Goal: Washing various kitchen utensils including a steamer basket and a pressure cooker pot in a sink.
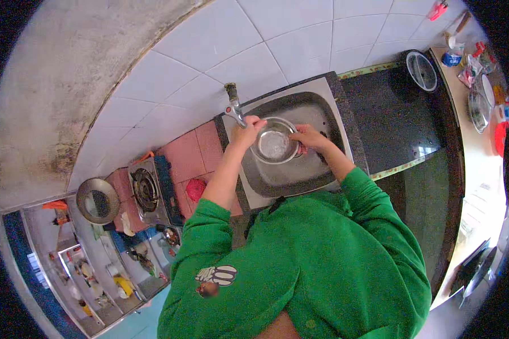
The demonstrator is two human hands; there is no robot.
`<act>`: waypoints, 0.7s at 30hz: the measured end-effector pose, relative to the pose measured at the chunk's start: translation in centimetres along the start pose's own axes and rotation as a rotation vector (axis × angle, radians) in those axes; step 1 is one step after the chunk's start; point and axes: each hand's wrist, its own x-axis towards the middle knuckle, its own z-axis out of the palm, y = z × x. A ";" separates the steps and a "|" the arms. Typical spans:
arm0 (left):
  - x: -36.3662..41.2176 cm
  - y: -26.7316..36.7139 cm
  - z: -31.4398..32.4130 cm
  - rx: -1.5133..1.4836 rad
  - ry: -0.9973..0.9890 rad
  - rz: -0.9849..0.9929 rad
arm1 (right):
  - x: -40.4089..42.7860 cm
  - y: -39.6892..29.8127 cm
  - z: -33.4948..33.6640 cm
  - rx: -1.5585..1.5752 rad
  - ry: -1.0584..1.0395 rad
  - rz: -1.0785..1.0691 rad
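A round stainless steel bowl (273, 145) is held over the steel sink (297, 173), with what looks like clear water in it. My right hand (309, 139) grips its right side, thumb over the rim and fingers outside. At the bowl's upper left rim is my left hand (251, 128), close beside the spout of the wall tap (235, 111); whether its fingers grip the rim or the tap is hard to tell. Small dark bits lie in the sink at the right.
Left of the sink, a pink cloth or mesh (196, 189) lies on red tiles near a gas stove (145, 190) and a wok (97, 201). A dark counter (394, 114) extends to the right, with a black bucket (421, 71) at its far end. Shelves (110, 313) stand lower left.
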 end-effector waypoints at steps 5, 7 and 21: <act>-1.3 1.3 -0.4 0.136 0.146 0.154 | 2.7 4.7 0.4 -0.212 0.251 0.029; -3.1 1.0 -1.2 0.193 0.083 0.079 | 2.5 5.1 3.5 -0.057 0.216 0.124; -8.6 -6.4 -1.8 -0.562 0.233 -0.185 | 8.6 0.8 5.9 -0.233 0.062 -0.013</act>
